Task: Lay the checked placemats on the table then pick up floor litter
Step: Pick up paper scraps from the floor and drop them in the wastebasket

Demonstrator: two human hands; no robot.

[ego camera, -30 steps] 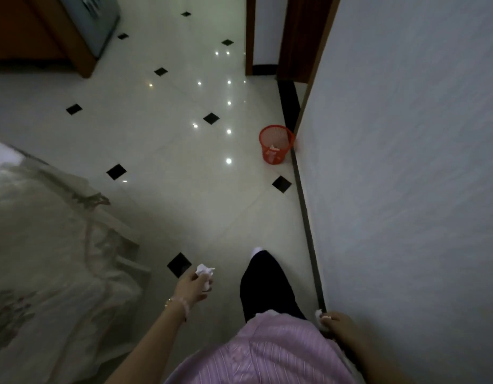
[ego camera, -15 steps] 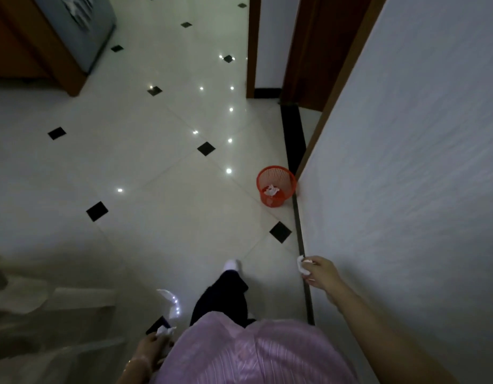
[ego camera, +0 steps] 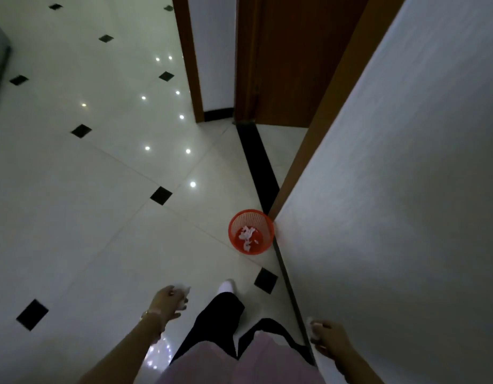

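Observation:
A small red mesh waste basket (ego camera: 268, 234) stands on the floor against the white wall's corner, with crumpled white paper in its bottom. My left hand (ego camera: 167, 300) is low in the middle, closed around a crumpled white paper scrap (ego camera: 184, 292). My right hand (ego camera: 327, 338) is at the lower right beside the wall, closed on another white paper scrap (ego camera: 311, 322). Both hands are short of the basket, nearer to me. No placemats or table are in view.
White glossy floor tiles (ego camera: 87, 217) with black diamond insets stretch ahead and left. A white wall (ego camera: 392, 203) fills the right side. Brown door frames (ego camera: 190, 65) and a doorway stand beyond the basket. My black-trousered leg and white sock (ego camera: 227, 286) step forward.
I have walked toward the red basket, which now sits closer and lower in view. The covered furniture at left has left the view. My left hand swung forward, my right hand back.

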